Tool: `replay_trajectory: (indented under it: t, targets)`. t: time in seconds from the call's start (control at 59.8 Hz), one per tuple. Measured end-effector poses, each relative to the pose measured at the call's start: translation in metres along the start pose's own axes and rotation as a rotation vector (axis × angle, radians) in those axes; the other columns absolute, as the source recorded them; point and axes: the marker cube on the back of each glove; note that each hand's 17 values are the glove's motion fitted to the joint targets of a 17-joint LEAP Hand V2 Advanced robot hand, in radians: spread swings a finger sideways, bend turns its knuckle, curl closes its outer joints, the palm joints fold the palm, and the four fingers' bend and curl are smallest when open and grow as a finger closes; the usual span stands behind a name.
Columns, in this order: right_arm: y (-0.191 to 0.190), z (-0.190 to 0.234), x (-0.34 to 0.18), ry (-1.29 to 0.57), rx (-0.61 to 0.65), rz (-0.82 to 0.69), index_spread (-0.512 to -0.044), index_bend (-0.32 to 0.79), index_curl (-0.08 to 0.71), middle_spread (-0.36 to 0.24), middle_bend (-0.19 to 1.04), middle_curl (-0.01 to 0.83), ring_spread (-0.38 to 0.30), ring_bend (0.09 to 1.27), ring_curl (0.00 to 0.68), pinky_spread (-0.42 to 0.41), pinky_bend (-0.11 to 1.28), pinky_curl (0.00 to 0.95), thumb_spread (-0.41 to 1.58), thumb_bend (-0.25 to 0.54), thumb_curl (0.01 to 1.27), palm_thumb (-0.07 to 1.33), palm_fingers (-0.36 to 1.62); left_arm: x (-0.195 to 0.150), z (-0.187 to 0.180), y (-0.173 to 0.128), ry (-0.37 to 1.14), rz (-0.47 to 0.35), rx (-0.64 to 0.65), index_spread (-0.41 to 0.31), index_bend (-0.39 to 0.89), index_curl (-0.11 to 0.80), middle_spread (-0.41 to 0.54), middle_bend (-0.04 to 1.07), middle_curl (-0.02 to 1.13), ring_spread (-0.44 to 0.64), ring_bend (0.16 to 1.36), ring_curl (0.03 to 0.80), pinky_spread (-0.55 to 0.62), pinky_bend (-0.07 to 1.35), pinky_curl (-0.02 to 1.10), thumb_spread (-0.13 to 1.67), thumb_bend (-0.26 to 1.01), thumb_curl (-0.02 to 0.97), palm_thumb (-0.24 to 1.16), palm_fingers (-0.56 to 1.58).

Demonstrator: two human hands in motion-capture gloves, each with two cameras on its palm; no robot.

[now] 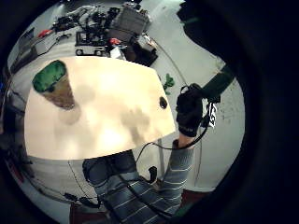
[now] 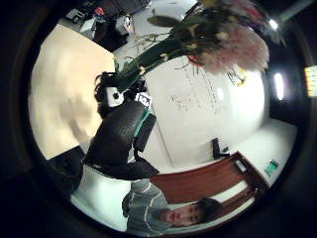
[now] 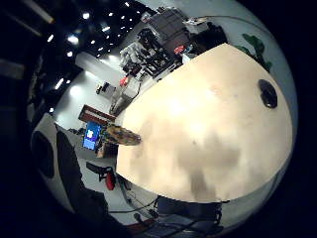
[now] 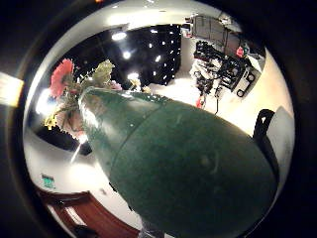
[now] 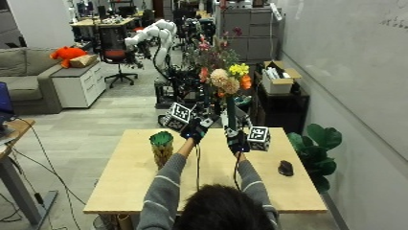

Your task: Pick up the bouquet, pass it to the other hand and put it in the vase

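Note:
My right hand [image 5: 238,143] grips the dark green wrapped stem of the bouquet [image 5: 224,76] and holds it upright above the table, with pink, yellow and orange flowers on top. That wrap [image 4: 188,163] fills the right thumb side view. The left palm views show the right hand [image 2: 116,134] round the stem, with the flowers [image 2: 223,34] beyond. My left hand [image 5: 194,130] hovers just left of the stem, apart from it, fingers relaxed. The vase [image 5: 161,147], tan with a green top, stands on the left part of the table [image 5: 127,177]; it shows as well in the palm views [image 1: 55,84] [image 3: 123,135].
A black mouse [image 5: 286,167] lies on the table's right side. A potted plant [image 5: 319,143] stands on the floor past the right edge. Cabinets, chairs and equipment stand beyond the far edge.

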Motion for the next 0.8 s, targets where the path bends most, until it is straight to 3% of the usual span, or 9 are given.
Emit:
replay_trajectory:
  t: [0.117, 0.234, 0.351, 0.485, 0.668, 0.802]
  targets:
    - [0.002, 0.023, -0.007, -0.073, -0.03, 0.001, -0.194, 0.76, 0.645, -0.132, 0.96, 0.667, -0.173, 1.08, 0.595, -0.206, 0.81, 0.6, 0.9, -0.013, 0.8, 1.01, 1.37, 0.01, 0.019, -0.024, 0.177, 0.006, -0.011, 0.055, 0.11, 0.288, 0.207, 0.17, 0.33, 0.27, 0.5, 0.309, 0.27, 0.38, 0.38, 0.98, -0.03, 0.33, 0.3, 0.26]
    - [0.002, 0.044, 0.0, -0.115, -0.046, 0.028, -0.194, 0.76, 0.645, -0.132, 0.96, 0.667, -0.173, 1.08, 0.595, -0.206, 0.81, 0.601, 0.9, -0.013, 0.81, 1.01, 1.37, 0.015, 0.036, -0.036, 0.263, -0.031, 0.008, 0.065, 0.11, 0.269, 0.22, 0.18, 0.33, 0.28, 0.53, 0.311, 0.27, 0.42, 0.38, 0.93, -0.04, 0.331, 0.28, 0.23]
    - [0.029, 0.04, -0.027, -0.119, -0.074, 0.12, -0.194, 0.76, 0.644, -0.132, 0.96, 0.666, -0.173, 1.08, 0.595, -0.206, 0.81, 0.601, 0.9, -0.013, 0.82, 1.01, 1.37, 0.004, 0.049, -0.058, 0.284, -0.075, 0.06, 0.087, 0.08, 0.237, 0.247, 0.18, 0.33, 0.29, 0.57, 0.32, 0.3, 0.47, 0.39, 0.9, -0.04, 0.333, 0.28, 0.16]
    - [0.011, 0.044, 0.013, 0.057, -0.013, 0.156, -0.194, 0.76, 0.644, -0.132, 0.96, 0.666, -0.173, 1.08, 0.595, -0.206, 0.81, 0.602, 0.9, -0.013, 0.83, 1.01, 1.37, -0.01, 0.057, -0.077, 0.298, -0.109, 0.067, 0.105, 0.09, 0.212, 0.273, 0.19, 0.33, 0.31, 0.61, 0.322, 0.33, 0.5, 0.39, 0.88, -0.03, 0.336, 0.27, 0.12]
    - [0.002, 0.05, 0.001, -0.122, -0.031, -0.065, -0.194, 0.76, 0.644, -0.132, 0.96, 0.665, -0.173, 1.08, 0.595, -0.206, 0.81, 0.603, 0.9, -0.013, 0.84, 1.01, 1.37, -0.023, 0.064, -0.085, 0.289, -0.15, 0.152, 0.122, 0.1, 0.193, 0.29, 0.2, 0.34, 0.32, 0.65, 0.322, 0.35, 0.53, 0.38, 0.87, -0.03, 0.339, 0.28, 0.09]
    - [0.006, 0.053, 0.009, -0.043, -0.016, -0.002, -0.194, 0.76, 0.643, -0.132, 0.96, 0.665, -0.173, 1.08, 0.595, -0.207, 0.81, 0.603, 0.9, -0.013, 0.84, 1.01, 1.37, -0.029, 0.072, -0.087, 0.27, -0.127, 0.243, 0.126, 0.11, 0.189, 0.291, 0.2, 0.35, 0.32, 0.66, 0.318, 0.36, 0.54, 0.38, 0.87, -0.03, 0.341, 0.3, 0.09]
